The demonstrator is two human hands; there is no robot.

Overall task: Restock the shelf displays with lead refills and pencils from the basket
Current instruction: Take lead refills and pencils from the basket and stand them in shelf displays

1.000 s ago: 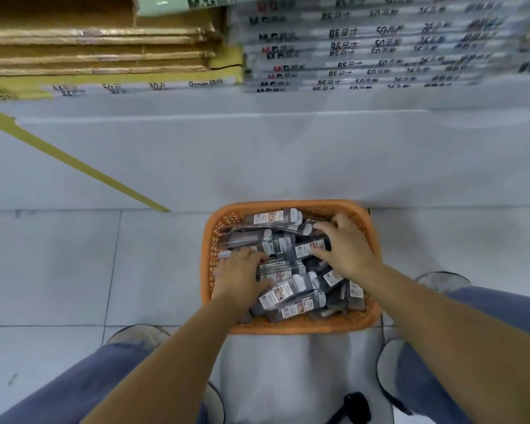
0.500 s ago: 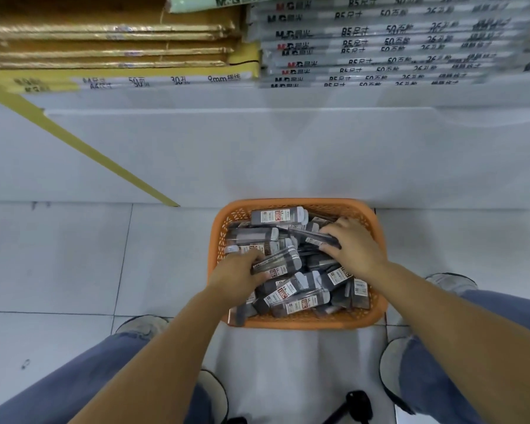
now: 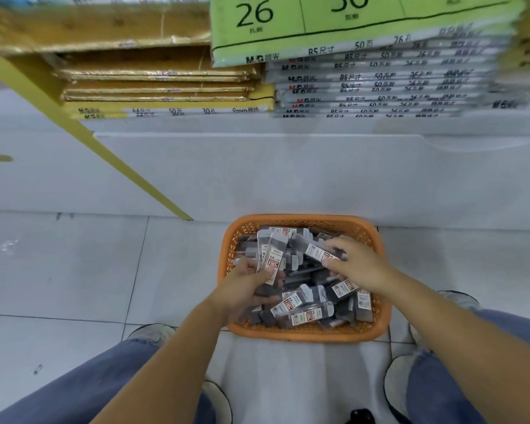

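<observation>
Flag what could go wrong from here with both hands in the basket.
The left hand grips several clear red-labelled lead-refill packs, fanned upright; one may slip out.
The right hand pinches a single pack by its end; it could twist free.
The orange plastic mesh basket is piled full; lifting may drag neighbours over its rim.
</observation>
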